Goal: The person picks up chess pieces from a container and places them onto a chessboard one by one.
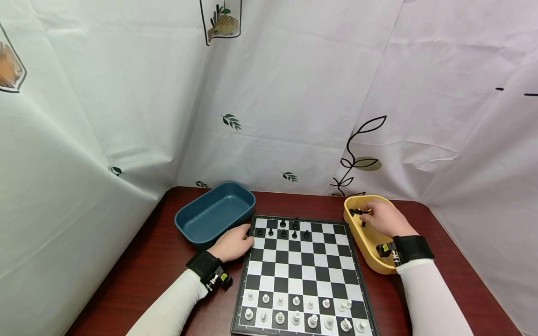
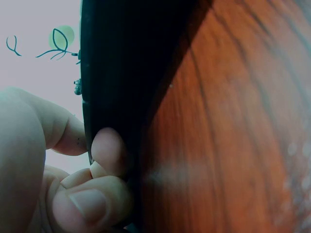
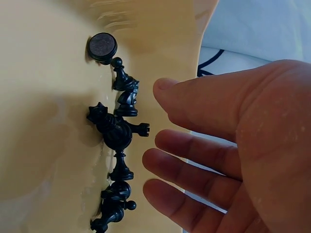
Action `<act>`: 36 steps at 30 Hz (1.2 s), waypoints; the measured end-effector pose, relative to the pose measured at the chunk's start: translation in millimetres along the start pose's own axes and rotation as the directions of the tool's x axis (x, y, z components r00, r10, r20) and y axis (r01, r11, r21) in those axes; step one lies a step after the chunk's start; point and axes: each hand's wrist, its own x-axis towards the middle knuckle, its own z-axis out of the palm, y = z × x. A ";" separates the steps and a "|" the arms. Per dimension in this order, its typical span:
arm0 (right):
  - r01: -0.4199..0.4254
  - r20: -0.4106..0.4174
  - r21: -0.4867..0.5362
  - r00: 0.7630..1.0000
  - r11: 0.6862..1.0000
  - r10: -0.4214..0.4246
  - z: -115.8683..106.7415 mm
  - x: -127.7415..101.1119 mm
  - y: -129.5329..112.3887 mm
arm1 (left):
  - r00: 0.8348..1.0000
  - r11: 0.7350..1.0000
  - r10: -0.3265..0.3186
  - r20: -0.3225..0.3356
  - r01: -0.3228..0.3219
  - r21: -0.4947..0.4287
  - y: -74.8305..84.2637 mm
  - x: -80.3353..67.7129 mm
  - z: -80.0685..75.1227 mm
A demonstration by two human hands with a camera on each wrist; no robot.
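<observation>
With right fingers (image 3: 167, 164) released and loosely parted, poised just beside black chess pieces (image 3: 117, 133) in the yellow tray (image 1: 371, 245), right of the head frame. With left fingers (image 2: 108, 149), pinching the chessboard (image 1: 296, 259) by its left edge, lower centre, near the blue tray (image 1: 216, 210). Set at upper left with further black pieces (image 1: 283, 233), along the bottom with white pieces (image 1: 296, 318).

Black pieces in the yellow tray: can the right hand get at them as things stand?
Probably yes: the right hand is over the tray, open and empty, facing the black pieces, with nothing visible in between.
</observation>
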 end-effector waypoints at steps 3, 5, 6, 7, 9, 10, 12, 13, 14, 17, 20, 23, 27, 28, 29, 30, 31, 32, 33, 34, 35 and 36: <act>0.016 0.005 0.008 1.000 1.000 -0.016 1.9 0.4 -0.1 | 1.000 1.000 -0.001 -0.001 0.001 0.001 -0.3 0.0 0.3; 0.014 0.014 0.011 1.000 1.000 -0.014 3.0 0.1 -0.8 | 1.000 1.000 -0.003 0.000 0.003 0.003 -0.5 0.1 0.1; 0.013 0.020 0.011 1.000 1.000 -0.013 3.7 0.0 -0.9 | 1.000 1.000 -0.003 0.001 0.003 0.004 -0.5 0.1 -0.2; 0.008 0.030 0.014 1.000 1.000 -0.008 4.2 -0.5 -1.3 | 1.000 1.000 0.000 0.000 0.000 0.004 -0.3 0.2 -0.6; -0.001 0.046 0.012 0.999 1.000 0.000 5.3 -0.9 -1.6 | 1.000 1.000 0.002 0.001 -0.002 0.004 0.0 0.0 -0.9; -0.008 0.055 0.011 0.998 1.000 0.008 5.8 -1.1 -1.8 | 1.000 1.000 0.003 0.002 -0.003 0.006 0.0 0.1 -1.1; -0.013 0.073 0.007 0.997 1.000 0.013 6.5 -1.2 -1.4 | 1.000 1.000 0.003 0.004 -0.003 0.006 0.2 0.1 -1.3; -0.016 0.081 0.007 0.997 1.000 0.015 7.0 -1.1 -1.2 | 1.000 1.000 0.007 0.003 -0.007 0.005 0.2 -0.1 -1.4; -0.015 0.085 0.005 0.996 1.000 0.015 7.4 -1.0 -0.6 | 1.000 1.000 0.004 0.004 -0.004 0.005 0.1 -0.2 -1.1; -0.013 0.097 0.005 0.995 1.000 0.013 8.3 -1.0 1.1 | 1.000 1.000 0.007 0.003 -0.008 0.007 0.0 -0.2 -1.1; -0.013 0.109 0.008 0.994 1.000 0.012 8.9 -0.7 2.2 | 1.000 1.000 0.010 -0.002 -0.010 0.010 0.5 0.0 -1.1; -0.019 0.129 0.004 0.991 1.000 0.019 8.8 -0.2 2.3 | 1.000 1.000 0.008 -0.003 -0.008 0.008 2.1 -0.6 -1.9; -0.020 0.151 -0.019 0.988 1.000 0.022 8.1 -0.6 2.0 | 1.000 1.000 0.002 0.000 -0.002 -0.002 3.2 -1.2 -2.8; -0.016 0.153 -0.027 0.988 1.000 0.020 8.0 -0.9 1.9 | 1.000 1.000 0.003 0.000 -0.003 -0.004 3.0 -1.0 -2.7; -0.009 0.153 -0.034 0.988 0.999 0.014 7.9 -1.1 2.0 | 1.000 1.000 0.003 0.000 -0.003 -0.005 2.8 -0.9 -2.7; -0.003 0.155 -0.039 0.988 0.999 0.009 7.9 -1.3 2.1 | 1.000 1.000 0.003 0.001 -0.003 -0.005 2.6 -0.7 -2.4; 0.002 0.156 -0.043 0.988 0.999 0.005 8.0 -1.5 2.3 | 1.000 1.000 0.003 0.002 -0.003 -0.004 2.2 -0.5 -2.1; 0.006 0.158 -0.047 0.987 0.999 0.002 8.1 -1.5 2.5 | 1.000 1.000 0.002 0.004 -0.002 -0.003 1.7 -0.2 -1.5; 0.006 0.162 -0.048 0.987 0.999 0.002 8.2 -1.8 2.5 | 1.000 1.000 0.002 0.004 -0.002 -0.003 1.3 -0.2 -1.3; 0.007 0.166 -0.048 0.986 0.999 0.001 8.3 -2.0 2.7 | 1.000 1.000 0.000 0.006 0.000 -0.002 0.7 0.0 -0.9; 0.005 0.172 -0.046 0.985 0.999 0.003 8.5 -2.1 2.9 | 1.000 1.000 -0.003 0.006 0.003 -0.001 0.2 0.2 -0.5; 0.000 0.176 -0.043 0.984 0.999 0.008 8.6 -2.2 3.0 | 1.000 1.000 -0.003 0.006 0.003 -0.002 -0.3 0.3 -0.1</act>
